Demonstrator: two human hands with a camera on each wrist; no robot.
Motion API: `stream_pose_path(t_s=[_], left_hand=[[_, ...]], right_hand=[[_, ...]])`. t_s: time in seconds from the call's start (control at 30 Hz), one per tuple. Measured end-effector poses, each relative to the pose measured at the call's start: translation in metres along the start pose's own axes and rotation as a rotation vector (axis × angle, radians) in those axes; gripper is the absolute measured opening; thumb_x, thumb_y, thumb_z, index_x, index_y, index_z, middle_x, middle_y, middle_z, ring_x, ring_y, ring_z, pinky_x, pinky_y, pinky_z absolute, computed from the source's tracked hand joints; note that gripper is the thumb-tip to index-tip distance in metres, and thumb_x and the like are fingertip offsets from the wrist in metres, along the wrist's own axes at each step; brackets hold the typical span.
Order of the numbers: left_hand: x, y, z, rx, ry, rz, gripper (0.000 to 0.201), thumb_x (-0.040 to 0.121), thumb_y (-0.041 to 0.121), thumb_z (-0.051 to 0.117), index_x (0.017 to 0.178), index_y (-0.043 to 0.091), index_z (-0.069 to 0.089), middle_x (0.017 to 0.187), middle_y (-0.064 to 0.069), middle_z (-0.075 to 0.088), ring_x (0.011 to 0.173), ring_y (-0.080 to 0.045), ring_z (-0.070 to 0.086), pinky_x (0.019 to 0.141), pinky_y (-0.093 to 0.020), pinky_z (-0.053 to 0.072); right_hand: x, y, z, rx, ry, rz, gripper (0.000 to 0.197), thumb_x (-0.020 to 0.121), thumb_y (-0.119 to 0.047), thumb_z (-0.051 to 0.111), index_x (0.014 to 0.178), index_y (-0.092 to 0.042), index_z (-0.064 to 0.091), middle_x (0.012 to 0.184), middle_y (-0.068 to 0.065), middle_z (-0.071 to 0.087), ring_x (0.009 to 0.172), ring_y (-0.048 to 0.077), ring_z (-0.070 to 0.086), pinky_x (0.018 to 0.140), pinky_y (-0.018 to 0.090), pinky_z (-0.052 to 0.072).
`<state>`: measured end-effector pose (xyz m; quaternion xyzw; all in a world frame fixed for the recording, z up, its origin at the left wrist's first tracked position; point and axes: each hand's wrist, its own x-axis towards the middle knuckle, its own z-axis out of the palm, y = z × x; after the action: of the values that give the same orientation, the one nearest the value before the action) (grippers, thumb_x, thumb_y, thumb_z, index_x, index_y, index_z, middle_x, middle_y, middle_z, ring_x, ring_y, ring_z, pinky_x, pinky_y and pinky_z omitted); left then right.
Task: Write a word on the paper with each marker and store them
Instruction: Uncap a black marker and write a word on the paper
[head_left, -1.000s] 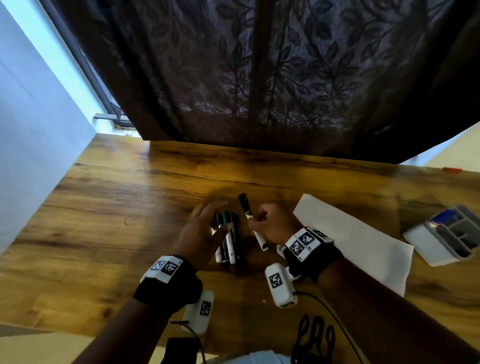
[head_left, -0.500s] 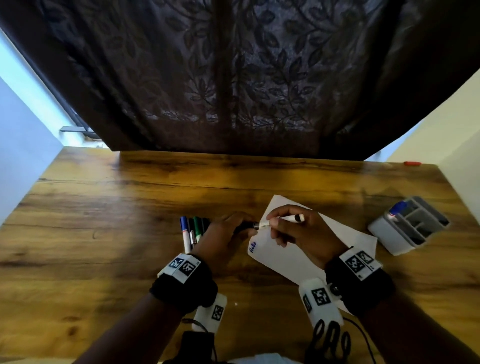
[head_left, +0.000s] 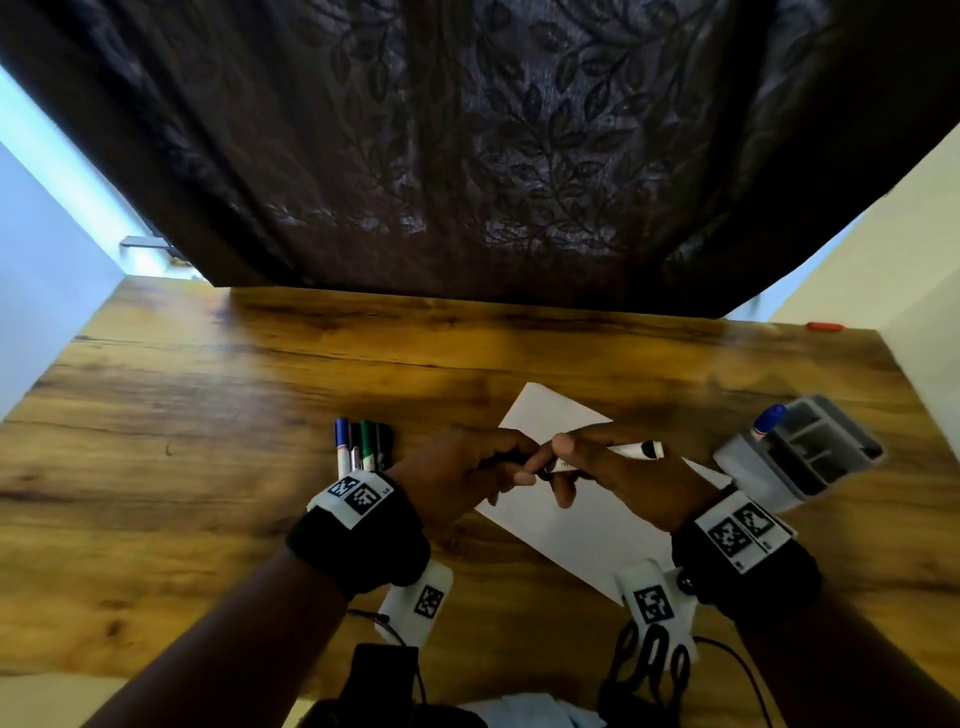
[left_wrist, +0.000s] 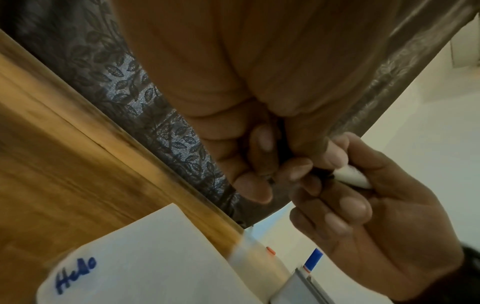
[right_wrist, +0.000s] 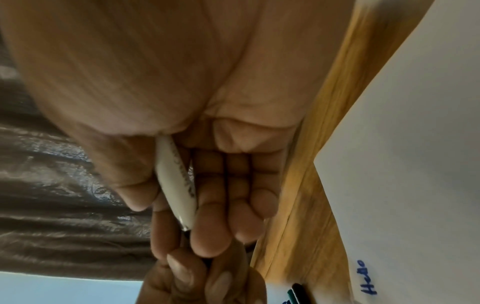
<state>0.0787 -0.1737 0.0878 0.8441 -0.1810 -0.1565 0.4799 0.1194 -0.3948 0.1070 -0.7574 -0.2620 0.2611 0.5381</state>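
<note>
Wooden table (head_left: 208, 415) carries white paper (head_left: 582, 530), "Hello" in blue; grey organiser (head_left: 753, 467) at right. Over the paper, right hand (head_left: 623, 478) grips a white marker (head_left: 631, 451); left hand (head_left: 462, 473) pinches its dark cap end. Four markers (head_left: 361, 447) lie left.

Left hand (left_wrist: 249, 156): fingers curled around a dark cap, mostly hidden.
Right hand (left_wrist: 376, 216): grips the white marker (left_wrist: 351, 179) just beside the cap.
Paper (left_wrist: 145, 257): on the wooden table (left_wrist: 64, 154), "Hello" in blue.
Grey organizer (left_wrist: 298, 288): low right, blue marker (left_wrist: 314, 259) standing in it.
Curtain (left_wrist: 155, 115): dark, leaf-patterned, behind.
</note>
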Motion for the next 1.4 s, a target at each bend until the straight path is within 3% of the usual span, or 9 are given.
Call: stream_pose_path(t_s=[0.13, 0.37, 0.43, 0.53, 0.63, 0.83, 0.93, 1.07, 1.4], left_hand=[[0.002, 0.017, -0.003, -0.055, -0.088, -0.049, 0.020, 0.097, 0.013, 0.053, 0.113, 0.013, 0.065, 0.100, -0.005, 0.067, 0.077, -0.014, 0.062, 0.067, -0.031, 0.058], [0.010, 0.033, -0.007, 0.033, -0.078, -0.002, 0.024, 0.095, 0.016, 0.055, 0.118, 0.014, 0.064, 0.102, -0.006, 0.067, 0.084, -0.016, 0.063, 0.071, -0.034, 0.057], [0.007, 0.022, -0.015, 0.291, -0.049, -0.038, 0.026, 0.096, 0.017, 0.054, 0.121, 0.019, 0.061, 0.111, 0.000, 0.067, 0.092, -0.009, 0.063, 0.082, -0.030, 0.055], [-0.029, -0.013, -0.060, 0.465, 0.257, -0.185, 0.019, 0.095, 0.020, 0.057, 0.108, 0.030, 0.064, 0.100, 0.017, 0.069, 0.090, -0.002, 0.063, 0.087, -0.033, 0.052], [-0.054, -0.025, -0.091, 0.393, 0.341, -0.272, 0.014, 0.092, 0.025, 0.061, 0.094, 0.039, 0.061, 0.073, 0.029, 0.065, 0.067, 0.013, 0.058, 0.066, -0.012, 0.045], [-0.012, -0.045, -0.034, 0.294, 0.364, -0.402, 0.023, 0.095, 0.042, 0.045, 0.102, 0.023, 0.055, 0.086, 0.006, 0.061, 0.082, -0.016, 0.060, 0.069, -0.030, 0.046], [0.006, -0.060, 0.003, 0.282, 0.306, -0.615, 0.014, 0.095, 0.030, 0.052, 0.103, 0.018, 0.055, 0.085, 0.002, 0.062, 0.075, -0.013, 0.059, 0.064, -0.027, 0.046], [0.015, -0.085, 0.017, 0.313, 0.177, -0.763, 0.027, 0.085, 0.039, 0.066, 0.098, 0.016, 0.059, 0.097, -0.007, 0.066, 0.081, -0.019, 0.060, 0.066, -0.031, 0.050], [0.009, -0.105, 0.022, 0.318, 0.194, -0.764, 0.034, 0.078, 0.032, 0.075, 0.104, 0.018, 0.058, 0.099, -0.002, 0.066, 0.089, -0.019, 0.063, 0.069, -0.028, 0.047]], right_hand=[[0.002, 0.005, -0.015, -0.157, -0.136, -0.035, 0.035, 0.097, -0.053, 0.040, 0.104, -0.044, 0.073, 0.077, -0.009, 0.074, 0.093, 0.004, 0.070, 0.087, 0.002, 0.041], [-0.002, -0.001, -0.010, 0.026, 0.014, -0.161, 0.036, 0.098, -0.040, 0.050, 0.072, -0.028, 0.073, 0.075, 0.008, 0.072, 0.081, 0.024, 0.070, 0.087, 0.032, 0.056], [0.000, 0.013, -0.024, 0.267, 0.102, -0.136, 0.035, 0.090, -0.046, 0.062, 0.064, -0.023, 0.066, 0.067, 0.006, 0.067, 0.065, 0.024, 0.066, 0.069, 0.039, 0.054], [-0.013, 0.028, -0.087, 0.888, 0.322, 0.046, 0.034, 0.092, -0.042, 0.062, 0.073, -0.014, 0.054, 0.058, 0.006, 0.055, 0.048, 0.020, 0.051, 0.052, 0.028, 0.045], [-0.030, 0.032, -0.127, 0.691, 0.534, 0.019, 0.043, 0.089, -0.048, 0.058, 0.060, -0.018, 0.050, 0.045, -0.001, 0.036, 0.048, 0.019, 0.041, 0.048, 0.019, 0.042], [0.004, 0.051, -0.061, 0.659, 0.402, -0.037, 0.027, 0.087, -0.036, 0.062, 0.067, -0.018, 0.062, 0.057, 0.001, 0.052, 0.042, 0.014, 0.046, 0.046, 0.025, 0.040], [0.021, 0.069, -0.023, 0.599, 0.277, 0.042, 0.023, 0.086, -0.037, 0.070, 0.090, -0.015, 0.066, 0.068, 0.006, 0.060, 0.052, 0.019, 0.054, 0.054, 0.032, 0.047], [0.036, 0.077, 0.017, 0.394, 0.137, 0.140, 0.006, 0.095, -0.008, 0.059, 0.095, -0.012, 0.064, 0.072, 0.010, 0.068, 0.068, 0.025, 0.063, 0.072, 0.036, 0.055], [0.064, 0.115, 0.045, -0.018, 0.035, 0.081, 0.015, 0.088, -0.012, 0.070, 0.093, -0.026, 0.075, 0.089, -0.003, 0.076, 0.090, 0.008, 0.070, 0.083, 0.022, 0.056]])
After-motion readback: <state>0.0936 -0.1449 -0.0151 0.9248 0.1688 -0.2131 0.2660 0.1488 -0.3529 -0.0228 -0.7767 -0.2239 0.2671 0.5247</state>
